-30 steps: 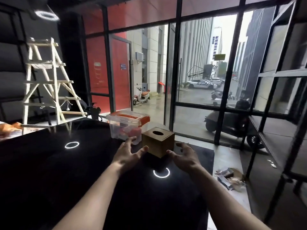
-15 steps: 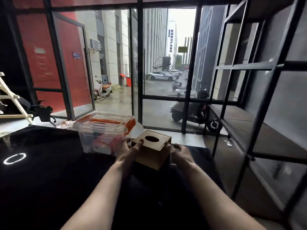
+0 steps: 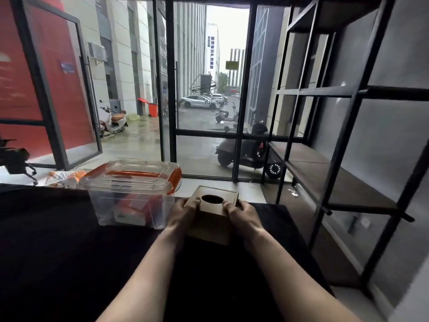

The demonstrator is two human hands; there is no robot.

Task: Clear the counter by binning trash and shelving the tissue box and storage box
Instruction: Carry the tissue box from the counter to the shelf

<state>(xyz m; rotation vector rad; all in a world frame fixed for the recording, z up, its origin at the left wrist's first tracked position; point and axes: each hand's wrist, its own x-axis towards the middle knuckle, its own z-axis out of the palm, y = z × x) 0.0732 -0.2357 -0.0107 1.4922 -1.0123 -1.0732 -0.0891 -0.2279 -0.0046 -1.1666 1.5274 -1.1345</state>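
Observation:
A brown wooden tissue box (image 3: 212,217) with a dark oval hole in its top sits tilted at the far right part of the black counter (image 3: 58,252). My left hand (image 3: 183,213) grips its left side and my right hand (image 3: 242,214) grips its right side, thumbs on the top. Just to the left stands a clear plastic storage box (image 3: 130,194) with orange latches and a clear lid, with some items inside. Crumpled orange-and-white trash (image 3: 62,178) lies behind the storage box at the counter's far edge.
A black metal shelving unit (image 3: 329,173) with dark boards stands to the right of the counter. Glass walls and a glass door lie ahead, with scooters outside. A black object (image 3: 16,159) sits at the far left.
Both hands closed on the tissue box's sides, and it now sits tilted between them. My view turned right and moved closer, bringing the shelving unit into view.

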